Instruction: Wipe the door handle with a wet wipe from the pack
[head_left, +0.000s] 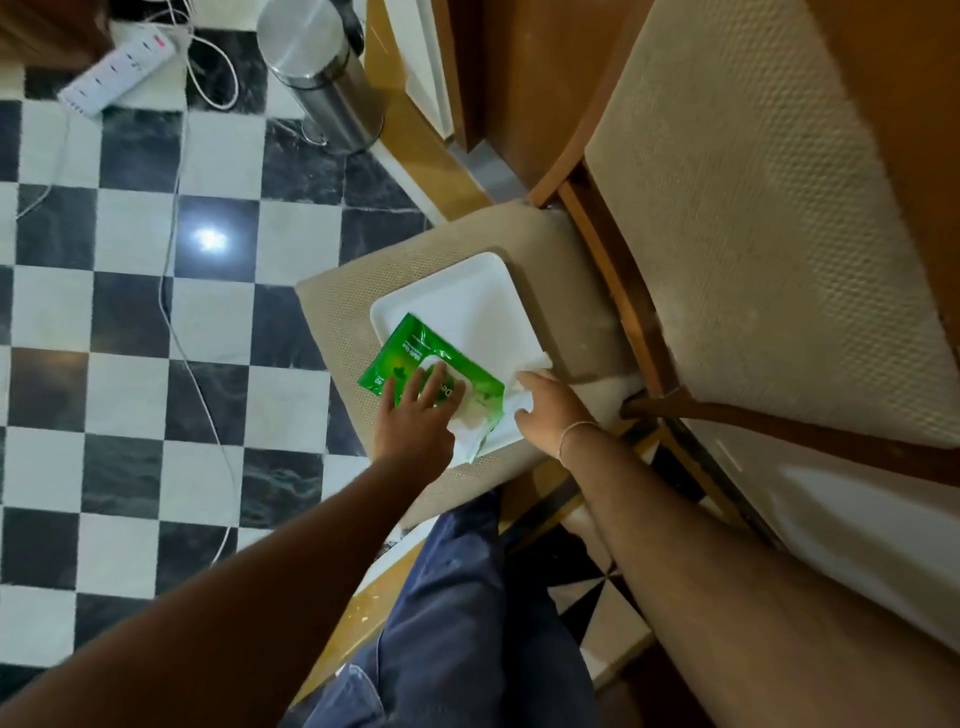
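A green pack of wet wipes (410, 351) lies on a white square tray (483, 301) that rests on a beige chair seat (337, 306). My left hand (415, 415) presses flat on the pack's lid area, fingers spread. My right hand (545, 410) pinches a white wet wipe (524, 395) at the pack's right end; the wipe reaches toward the tray's right edge. More white wipe material (470, 439) bunches below the pack by my left hand. No door handle is in view.
The chair's padded backrest (753, 234) and wooden frame (623, 275) stand to the right. A steel pedal bin (322, 73) sits at the top, a white power strip (117, 67) with cables on the checkered floor (130, 312) at left. My leg in blue trousers (467, 597) is below.
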